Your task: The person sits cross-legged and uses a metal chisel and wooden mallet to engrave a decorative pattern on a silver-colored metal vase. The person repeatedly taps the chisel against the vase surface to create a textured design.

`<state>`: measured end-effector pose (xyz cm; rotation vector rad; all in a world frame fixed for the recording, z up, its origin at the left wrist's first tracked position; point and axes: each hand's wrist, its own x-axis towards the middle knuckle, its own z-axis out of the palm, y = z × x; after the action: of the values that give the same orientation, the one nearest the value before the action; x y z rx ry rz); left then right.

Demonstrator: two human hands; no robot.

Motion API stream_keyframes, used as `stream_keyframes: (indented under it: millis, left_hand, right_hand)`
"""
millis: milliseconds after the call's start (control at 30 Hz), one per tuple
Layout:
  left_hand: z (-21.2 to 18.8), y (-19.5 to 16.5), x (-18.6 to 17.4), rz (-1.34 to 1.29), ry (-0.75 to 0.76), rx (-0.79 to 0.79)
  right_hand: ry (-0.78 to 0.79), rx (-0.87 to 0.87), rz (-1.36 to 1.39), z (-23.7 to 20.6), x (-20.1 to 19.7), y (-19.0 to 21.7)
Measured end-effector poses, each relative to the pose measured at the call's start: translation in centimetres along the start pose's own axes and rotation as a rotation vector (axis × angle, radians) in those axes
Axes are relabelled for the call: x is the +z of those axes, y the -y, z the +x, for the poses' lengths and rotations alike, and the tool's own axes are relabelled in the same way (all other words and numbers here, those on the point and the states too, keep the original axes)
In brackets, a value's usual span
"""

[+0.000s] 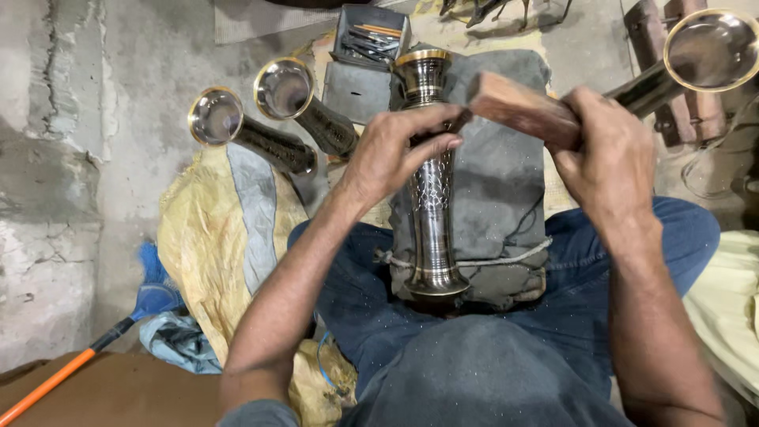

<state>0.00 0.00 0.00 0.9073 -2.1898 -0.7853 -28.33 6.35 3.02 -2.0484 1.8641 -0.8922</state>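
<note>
Vase [433, 198], dark engraved metal with brass rims, under left hand [391, 154]; right hand [605, 150] closed around wooden block [518, 107].

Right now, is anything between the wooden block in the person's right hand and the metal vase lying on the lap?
Only the left hand: it rests on the metal vase, fingers beside the wooden block held in the right hand. Nothing else visible intervenes.

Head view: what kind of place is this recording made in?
Probably a small metal-engraving workshop, worked from the floor. The left hand steadies an engraved metal vase on a grey padded block, the right hand grips a wooden block, and a tin of small tools lies open.
</note>
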Motion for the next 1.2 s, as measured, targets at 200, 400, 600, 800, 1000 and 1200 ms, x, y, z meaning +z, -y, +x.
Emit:
stream_keyframes:
  millis: [200,400,600,800,1000,1200]
  left_hand:
    - [0.6,-1.9,-1.4,0.034,0.136,-0.013]
    - [0.2,-2.5,-2.1,0.063,0.248,0.046]
    - [-1.6,-3.1,-2.8,0.064,0.274,0.047]
    - [-3.2,-2.9,-4.3,0.036,0.255,0.065]
    - [-4.5,-1.2,-6.4,-0.068,0.172,0.084]
    - [-4.8,-0.2,-6.3,-0.231,-0.203,-0.306]
  right_hand:
    - [-0.104,-0.005,0.050,-3.5,2.0,0.0]
    - [-0.153,0.048,0.071,-6.6,3.5,-0.1]
    - [-0.193,0.148,0.254,-8.2,4.6,1.5]
    - [-0.182,0.024,0.122,-6.9,5.6,2.2]
    - [-0.141,-0.040,0.002,-5.6,7.0,3.9]
    - [-0.017,-0.049,-0.061,-3.4,7.6,4.5]
